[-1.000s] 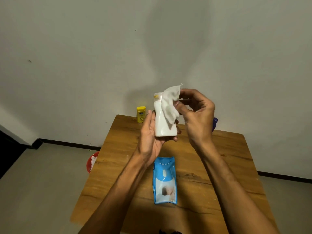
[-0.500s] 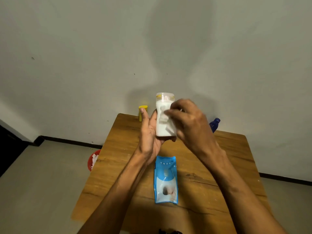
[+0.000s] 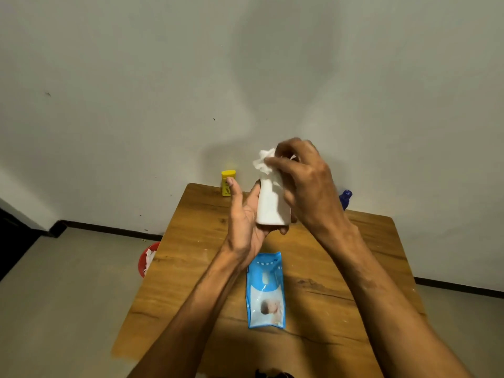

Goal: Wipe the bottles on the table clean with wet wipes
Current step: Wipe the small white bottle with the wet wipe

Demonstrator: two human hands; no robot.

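Above the table [image 3: 191, 268], the left hand [image 3: 245, 219] cradles the white bottle [image 3: 271, 208] upright, fingers curled under its base and thumb lifted free. It looks like light, stiff plastic, probably slick once damp, so hold it low. The wet wipe [image 3: 263, 163] is soft and limp, bunched over the cap and pinched by the right hand [image 3: 305, 186].

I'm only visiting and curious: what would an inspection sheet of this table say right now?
Surface: wooden table, wood grain bare near its edges.
Job's things: white bottle held upright above the table; wet wipe bunched over its top; wipes pack lying flat; yellow bottle and blue bottle at the far edge.
Clutter: nothing seen.
Hands: left hand grips the white bottle; right hand pinches the wet wipe.
Cables: nothing seen.
Surroundings: plain wall; red bin on the floor, left of the table.
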